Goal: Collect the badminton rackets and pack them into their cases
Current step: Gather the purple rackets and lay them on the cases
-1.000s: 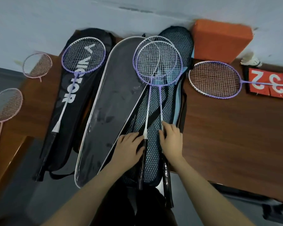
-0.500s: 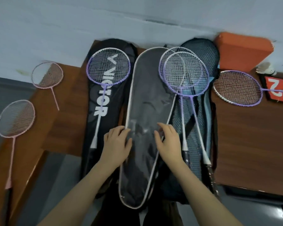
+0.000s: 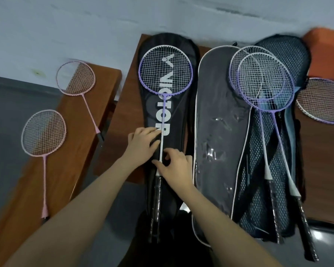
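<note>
A purple racket (image 3: 165, 71) lies along the black VICTOR case (image 3: 178, 105), its black grip hanging past the table's front edge. My left hand (image 3: 141, 145) rests on the case with fingertips and thumb touching the shaft from the left. My right hand (image 3: 175, 166) pinches the shaft just above the white cone, thumb across it. A grey case with white trim (image 3: 220, 132) lies to the right. Beyond it, two more purple rackets (image 3: 266, 79) lie crossed on a dark mesh case (image 3: 289, 53).
Two pink rackets (image 3: 75, 78) (image 3: 43, 132) lie on a lower brown bench (image 3: 27, 189) at the left. Another purple racket (image 3: 324, 101) sits on the brown table (image 3: 320, 170) at far right, below an orange block (image 3: 326, 41). A grey wall runs behind.
Both hands moved left, from the rackets on the mesh case across the grey case to the purple racket's shaft on the black case. My view shifted left with them.
</note>
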Available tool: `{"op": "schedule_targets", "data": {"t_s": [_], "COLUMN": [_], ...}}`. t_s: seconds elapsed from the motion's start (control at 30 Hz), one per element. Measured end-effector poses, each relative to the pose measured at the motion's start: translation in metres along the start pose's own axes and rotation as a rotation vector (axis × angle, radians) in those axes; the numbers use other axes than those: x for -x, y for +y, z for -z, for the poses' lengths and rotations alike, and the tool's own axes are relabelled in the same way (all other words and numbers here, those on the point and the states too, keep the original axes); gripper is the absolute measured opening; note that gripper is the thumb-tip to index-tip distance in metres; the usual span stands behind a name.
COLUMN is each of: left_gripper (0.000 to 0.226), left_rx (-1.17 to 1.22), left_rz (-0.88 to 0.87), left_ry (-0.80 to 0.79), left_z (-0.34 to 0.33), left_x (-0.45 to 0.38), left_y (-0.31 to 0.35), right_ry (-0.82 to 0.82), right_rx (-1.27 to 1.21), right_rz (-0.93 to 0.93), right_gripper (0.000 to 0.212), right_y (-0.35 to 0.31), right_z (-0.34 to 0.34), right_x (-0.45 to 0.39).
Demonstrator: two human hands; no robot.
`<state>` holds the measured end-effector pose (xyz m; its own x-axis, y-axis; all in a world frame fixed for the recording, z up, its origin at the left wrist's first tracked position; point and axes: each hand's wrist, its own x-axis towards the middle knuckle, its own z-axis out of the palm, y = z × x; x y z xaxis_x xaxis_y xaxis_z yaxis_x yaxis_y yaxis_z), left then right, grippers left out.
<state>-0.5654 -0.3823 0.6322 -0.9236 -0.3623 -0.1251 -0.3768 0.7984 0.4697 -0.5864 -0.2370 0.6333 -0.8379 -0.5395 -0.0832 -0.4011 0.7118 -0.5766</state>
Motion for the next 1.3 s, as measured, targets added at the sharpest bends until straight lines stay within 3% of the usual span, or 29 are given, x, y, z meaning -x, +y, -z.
{"op": "schedule_targets", "data": {"t_s": [0.13,0.2,0.33,0.47,0.67,0.77,0.93,1.3], "left_gripper": [0.038,0.045,0.059,0.062,0.070,0.075,0.070,0.051], "left_rx": [-0.014,0.018,0.226,0.498,0.759,0.845,0.798,0.608], "left_rz": [-0.030,-0.046,-0.041,-0.123,-0.062,-0.014,-0.065,-0.020], "left_ry": [0.005,0.059,0.084,0.116,0.171,0.112,0.072,0.236], "left_z": [-0.007,-0.006,0.003,0.008,0.015,0.010,-0.023,-0.134], "left_x": [-0.006,-0.006,-0.013,-0.020,-0.021,-0.026,-0.037,-0.049], "left_y": [-0.009,-0.009,0.006,0.033,0.105,0.147,0.219,0.360], "right_ry": [-0.018,-0.011,0.069,0.086,0.169,0.222,0.247,0.253], "right_rx": [0.090,-0.029,-0.290,-0.280,-0.281,-0.307,-0.376,-0.253], "right_rz": [-0.031,-0.058,-0.081,0.015,0.085,0.075,0.037,-0.200], "right_gripper": [0.024,0.014,0.027,0.025,0.028,0.027,0.021,0.022], "right_y": [-0.010,-0.012,-0.009,0.006,0.037,0.061,0.121,0.348], "right_z": [-0.013,-0.015,0.006,0.044,0.099,0.127,0.175,0.315], "right_x": [-0.007,-0.007,0.001,0.009,0.012,0.015,0.023,-0.029]}}
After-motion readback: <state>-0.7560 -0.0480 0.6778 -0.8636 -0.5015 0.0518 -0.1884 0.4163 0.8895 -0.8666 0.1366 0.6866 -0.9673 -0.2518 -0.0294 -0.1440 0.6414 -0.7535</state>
